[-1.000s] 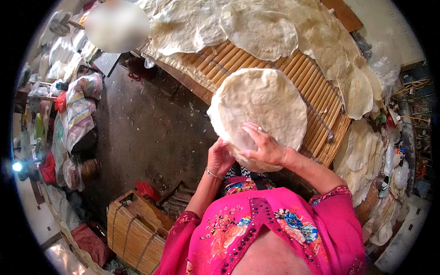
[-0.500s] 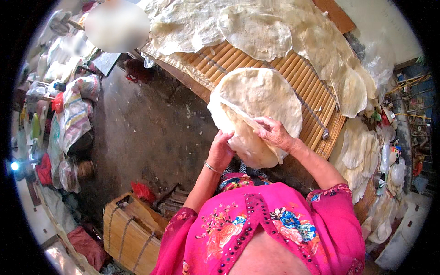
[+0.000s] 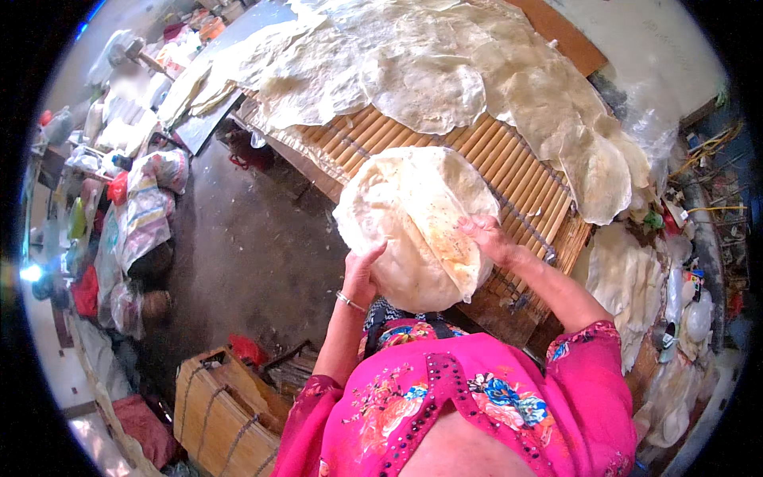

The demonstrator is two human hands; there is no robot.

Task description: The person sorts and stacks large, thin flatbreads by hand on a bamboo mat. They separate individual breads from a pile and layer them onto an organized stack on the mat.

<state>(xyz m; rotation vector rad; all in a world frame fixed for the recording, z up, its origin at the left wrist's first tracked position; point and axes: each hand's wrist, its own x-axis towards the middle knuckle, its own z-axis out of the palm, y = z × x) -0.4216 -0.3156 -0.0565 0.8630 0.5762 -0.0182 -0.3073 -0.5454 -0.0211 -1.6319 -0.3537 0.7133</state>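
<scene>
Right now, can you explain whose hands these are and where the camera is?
There's no robot here: these are a person's two bare hands. The picture comes from a camera worn on that person's head, looking down. Its fisheye lens bends straight edges. The left hand holds the edge of a round pale pile; the right hand holds a folded flap on it. Beyond, more pale sheets lie spread over a slatted rack.

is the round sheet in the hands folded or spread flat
Partly folded: the round sheet has a browned flap, its edge crossing diagonally, with the right hand on it.
</scene>
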